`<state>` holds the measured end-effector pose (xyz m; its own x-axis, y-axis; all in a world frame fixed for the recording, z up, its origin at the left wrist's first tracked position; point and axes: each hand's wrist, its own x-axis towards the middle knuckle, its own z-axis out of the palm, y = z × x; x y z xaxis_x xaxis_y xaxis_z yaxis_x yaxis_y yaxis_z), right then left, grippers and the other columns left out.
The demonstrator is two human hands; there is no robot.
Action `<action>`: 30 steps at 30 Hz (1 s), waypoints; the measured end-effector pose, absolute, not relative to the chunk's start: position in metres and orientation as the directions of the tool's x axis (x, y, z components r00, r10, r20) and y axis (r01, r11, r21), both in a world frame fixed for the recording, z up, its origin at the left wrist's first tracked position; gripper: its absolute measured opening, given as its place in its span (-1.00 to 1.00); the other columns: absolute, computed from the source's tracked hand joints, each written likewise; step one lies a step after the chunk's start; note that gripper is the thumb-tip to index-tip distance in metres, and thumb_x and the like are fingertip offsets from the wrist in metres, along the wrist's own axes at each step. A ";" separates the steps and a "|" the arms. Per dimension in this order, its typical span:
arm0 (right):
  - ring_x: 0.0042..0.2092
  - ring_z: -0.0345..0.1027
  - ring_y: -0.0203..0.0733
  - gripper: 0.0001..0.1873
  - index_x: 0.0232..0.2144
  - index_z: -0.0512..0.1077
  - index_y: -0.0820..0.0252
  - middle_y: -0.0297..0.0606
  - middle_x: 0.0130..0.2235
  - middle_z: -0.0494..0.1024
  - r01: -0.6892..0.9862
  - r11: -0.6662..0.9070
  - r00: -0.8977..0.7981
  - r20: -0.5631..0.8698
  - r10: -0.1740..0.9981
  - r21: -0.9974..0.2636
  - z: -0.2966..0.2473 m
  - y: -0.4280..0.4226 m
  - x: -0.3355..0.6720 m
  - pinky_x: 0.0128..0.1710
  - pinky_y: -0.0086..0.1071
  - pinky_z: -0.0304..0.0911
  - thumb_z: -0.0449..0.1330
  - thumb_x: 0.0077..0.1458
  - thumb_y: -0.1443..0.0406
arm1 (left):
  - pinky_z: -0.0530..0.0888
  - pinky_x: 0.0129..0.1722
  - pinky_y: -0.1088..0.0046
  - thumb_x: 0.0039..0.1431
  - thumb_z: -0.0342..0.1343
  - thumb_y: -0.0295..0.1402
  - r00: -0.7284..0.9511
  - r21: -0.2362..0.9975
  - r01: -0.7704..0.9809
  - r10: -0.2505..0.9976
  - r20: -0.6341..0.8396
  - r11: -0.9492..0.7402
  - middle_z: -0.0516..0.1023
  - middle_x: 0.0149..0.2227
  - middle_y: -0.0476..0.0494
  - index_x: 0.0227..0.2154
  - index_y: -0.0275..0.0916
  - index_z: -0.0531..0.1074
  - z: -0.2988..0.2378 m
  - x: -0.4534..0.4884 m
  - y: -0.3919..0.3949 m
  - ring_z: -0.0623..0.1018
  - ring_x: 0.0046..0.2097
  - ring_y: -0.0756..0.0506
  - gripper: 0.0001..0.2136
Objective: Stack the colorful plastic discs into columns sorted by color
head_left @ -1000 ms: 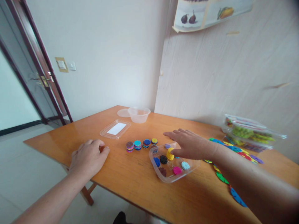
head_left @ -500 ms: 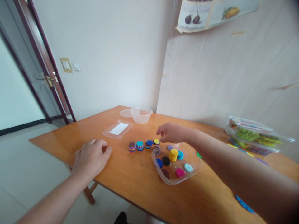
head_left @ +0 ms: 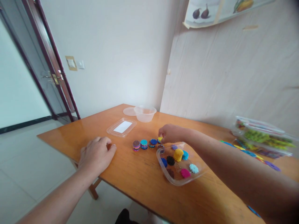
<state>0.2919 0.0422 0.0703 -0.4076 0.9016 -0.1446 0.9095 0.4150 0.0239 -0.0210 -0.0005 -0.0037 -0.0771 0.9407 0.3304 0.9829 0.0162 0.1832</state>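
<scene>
Frame centre: right hand (head_left: 171, 133) curls at yellow-topped disc stack (head_left: 159, 139), pinch indeterminable; apparent stacking step next requires alignment. Left hand (head_left: 97, 155): relaxed, thumb apart.

Bare arms both sides, skin uncovered from fingers to as far up as I can see. Left forearm (head_left: 70, 188) slim, smooth, tapering evenly to narrow wrist. Left fingers (head_left: 103, 142) bare, knuckles softly rounded, thumb short-looking and blunt. Right forearm (head_left: 217, 157) looks thicker, widening steadily toward elbow, upper part lost in deep shadow. Right fingers (head_left: 163, 133) bare too, finer detail blurred; back of hand smooth, rounded. Low down, black rounded tip (head_left: 124, 215), matte; shoe or clothing, can't tell which.
</scene>
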 end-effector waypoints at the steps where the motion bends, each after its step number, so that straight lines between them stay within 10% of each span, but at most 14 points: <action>1: -0.14 0.45 -0.06 -0.60 -0.14 0.55 0.12 -0.19 -0.13 0.60 0.914 0.406 -0.401 -0.131 0.906 0.006 0.073 0.041 0.294 -0.29 -0.36 0.27 0.27 -0.08 0.16 | 0.35 -0.11 0.13 0.16 -0.13 -0.06 -0.078 0.183 0.983 0.941 0.330 0.017 0.51 -0.10 -0.20 -0.23 -0.12 0.47 -0.004 -0.021 -0.001 0.47 -0.03 -0.29 -0.65; 30: -0.26 0.41 -0.19 -0.75 -0.16 0.49 0.08 -0.27 -0.22 0.55 0.941 0.337 -0.336 0.123 0.934 0.011 0.079 -0.076 0.343 -0.33 -0.39 0.13 0.09 0.15 0.23 | 0.37 -0.15 0.05 0.17 -0.15 -0.06 -0.054 0.170 0.985 0.944 0.325 -0.002 0.52 -0.12 -0.24 -0.24 -0.13 0.44 -0.002 -0.021 0.001 0.47 -0.04 -0.34 -0.65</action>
